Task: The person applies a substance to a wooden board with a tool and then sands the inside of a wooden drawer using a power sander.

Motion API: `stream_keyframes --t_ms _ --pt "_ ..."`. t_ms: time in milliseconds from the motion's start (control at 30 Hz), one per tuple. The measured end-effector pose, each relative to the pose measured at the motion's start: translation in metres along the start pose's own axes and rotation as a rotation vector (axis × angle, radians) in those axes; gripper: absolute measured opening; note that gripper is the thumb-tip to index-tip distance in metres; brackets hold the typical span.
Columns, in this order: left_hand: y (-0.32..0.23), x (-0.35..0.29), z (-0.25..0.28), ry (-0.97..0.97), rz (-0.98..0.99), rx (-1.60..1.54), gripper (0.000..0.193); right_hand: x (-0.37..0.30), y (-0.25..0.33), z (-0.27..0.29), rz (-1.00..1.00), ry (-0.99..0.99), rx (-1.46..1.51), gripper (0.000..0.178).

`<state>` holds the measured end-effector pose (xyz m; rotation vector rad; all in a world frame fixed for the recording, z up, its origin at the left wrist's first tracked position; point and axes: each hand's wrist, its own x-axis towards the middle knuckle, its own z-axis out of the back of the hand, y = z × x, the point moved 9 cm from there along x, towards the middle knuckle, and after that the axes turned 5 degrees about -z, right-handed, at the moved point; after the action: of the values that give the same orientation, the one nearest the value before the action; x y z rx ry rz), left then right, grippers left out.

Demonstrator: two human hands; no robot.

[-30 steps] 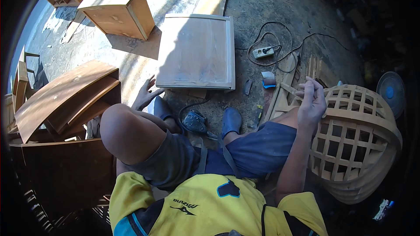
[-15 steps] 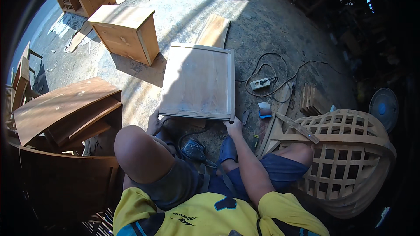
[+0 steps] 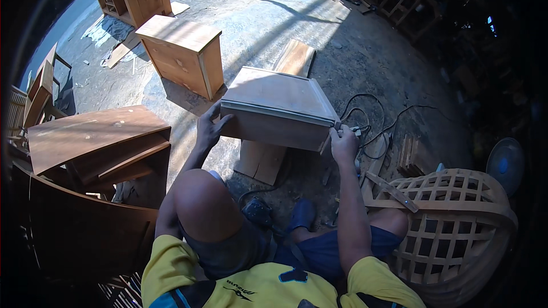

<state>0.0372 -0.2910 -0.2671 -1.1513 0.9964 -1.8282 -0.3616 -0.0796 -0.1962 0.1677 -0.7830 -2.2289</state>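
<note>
A small pale wooden cabinet is in front of me, its near side raised and tilted toward me. My left hand grips its near left corner, thumb on the near face and fingers behind the edge. At the near right corner, my right hand is closed around the edge. Under the cabinet, a wooden board lies on the floor and shows at the near side; another board pokes out beyond the far edge. A dark corded power tool rests between my feet, partly in shadow.
Dark wooden furniture stands close on my left. To my right are a curved lattice frame, stacked wood pieces and a fan. A black cable loops across the floor. Another wooden cabinet stands at the far left.
The cabinet's near side has come up, so its near face and the board beneath now show. Both hands have moved up and forward with it. The whole view has shifted slightly.
</note>
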Motion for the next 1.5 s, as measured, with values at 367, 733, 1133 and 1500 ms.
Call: stream_keyframes --t_ms 367,733,1133,1500 --pt "-0.033 0.179 -0.013 0.066 -0.104 0.131 0.051 0.15 0.049 -0.026 0.094 -0.243 -0.045 0.036" --pt "-0.064 0.188 -0.053 0.306 -0.198 0.228 0.131 0.203 0.038 -0.032 0.013 -0.133 0.004 0.049" --pt "-0.153 0.158 -0.11 0.246 -0.664 0.681 0.092 0.264 -0.038 -0.023 -0.148 0.115 0.234 0.083" --pt "-0.198 0.153 -0.14 0.393 -0.714 0.94 0.097 0.276 -0.046 -0.007 -0.117 -0.06 0.103 0.09"
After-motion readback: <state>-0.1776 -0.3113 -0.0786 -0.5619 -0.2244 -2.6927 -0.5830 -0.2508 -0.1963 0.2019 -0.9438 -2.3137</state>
